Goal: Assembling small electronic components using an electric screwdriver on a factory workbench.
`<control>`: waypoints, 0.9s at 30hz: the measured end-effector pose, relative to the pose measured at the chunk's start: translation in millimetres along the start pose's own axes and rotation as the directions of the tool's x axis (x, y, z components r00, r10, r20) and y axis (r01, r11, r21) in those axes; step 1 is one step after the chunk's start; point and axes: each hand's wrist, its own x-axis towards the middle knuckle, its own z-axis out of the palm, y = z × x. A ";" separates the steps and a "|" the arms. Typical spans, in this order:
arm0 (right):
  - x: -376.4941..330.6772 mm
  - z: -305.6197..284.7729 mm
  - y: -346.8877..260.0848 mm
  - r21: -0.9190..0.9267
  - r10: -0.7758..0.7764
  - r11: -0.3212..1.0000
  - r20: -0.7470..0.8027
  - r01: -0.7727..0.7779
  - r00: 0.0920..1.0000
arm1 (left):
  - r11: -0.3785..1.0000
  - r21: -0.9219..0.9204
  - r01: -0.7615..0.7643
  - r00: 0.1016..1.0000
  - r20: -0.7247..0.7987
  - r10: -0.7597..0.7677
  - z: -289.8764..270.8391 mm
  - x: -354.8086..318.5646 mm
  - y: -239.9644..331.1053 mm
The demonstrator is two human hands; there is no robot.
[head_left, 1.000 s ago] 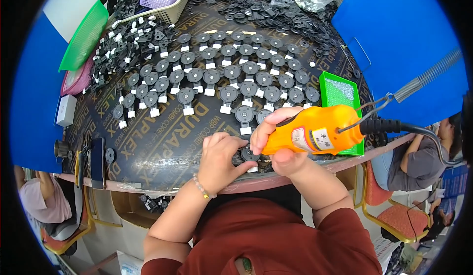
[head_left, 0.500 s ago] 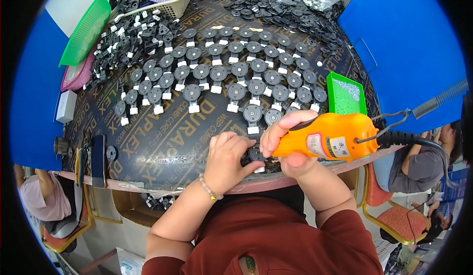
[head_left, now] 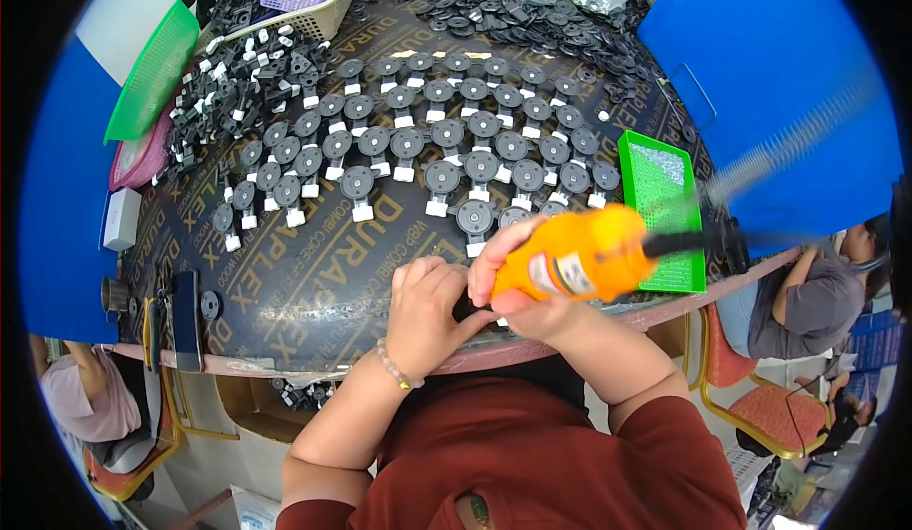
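My right hand (head_left: 534,315) is wrapped round an orange electric screwdriver (head_left: 570,256), blurred at its cable end. Its tip is hidden behind my fingers and points down close to the table's near edge. Against it, my left hand (head_left: 423,310) has its fingers curled round a black disc part with a white foot (head_left: 503,322). Only slivers of that part show. Just beyond my hands, several like parts, grey-black discs with white feet (head_left: 357,184), stand spread over the table in rough rows. One of them (head_left: 474,217) sits right by my right hand.
A green tray (head_left: 676,289) of tiny shiny pieces lies at the right, below a blurred coil spring (head_left: 798,141). Heaps of black parts (head_left: 532,27) fill the far side. Black-and-white pieces (head_left: 237,93) pile up far left; a phone (head_left: 187,321) lies near left. People sit at both sides.
The screwdriver has swung more upright, its cable end moving left and up. The disc part between my hands is now mostly covered. The whole view has shifted slightly.
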 end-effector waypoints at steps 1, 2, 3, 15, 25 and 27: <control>-0.9 -5.5 -2.4 -0.096 0.006 0.995 0.052 -0.001 0.999 | 1.000 0.002 -0.002 1.000 -0.003 0.002 -0.5 1.1 -0.1; -1.6 -3.7 -7.1 -0.002 0.005 1.000 0.000 -0.005 1.000 | 1.000 -0.030 -0.003 1.000 -0.021 0.002 -1.1 2.6 0.1; -2.0 1.2 -15.6 0.095 0.014 0.995 -0.051 -0.009 0.999 | 0.998 -0.063 0.000 0.999 -0.038 -0.002 -1.3 2.2 1.3; 4.5 3.4 -29.3 -0.036 -0.109 0.994 -0.023 0.108 0.994 | 0.998 -0.042 0.037 0.999 -0.020 -0.038 -13.4 -1.4 -0.6; 7.1 36.0 6.7 0.075 0.021 0.997 0.035 -0.024 0.999 | 0.950 -0.037 0.311 0.931 -0.187 -0.312 -67.2 -39.1 -28.5; 0.0 41.7 11.2 0.105 0.058 0.992 0.088 -0.067 0.994 | 0.946 -0.028 0.324 0.934 -0.147 -0.325 -67.9 -48.1 -25.8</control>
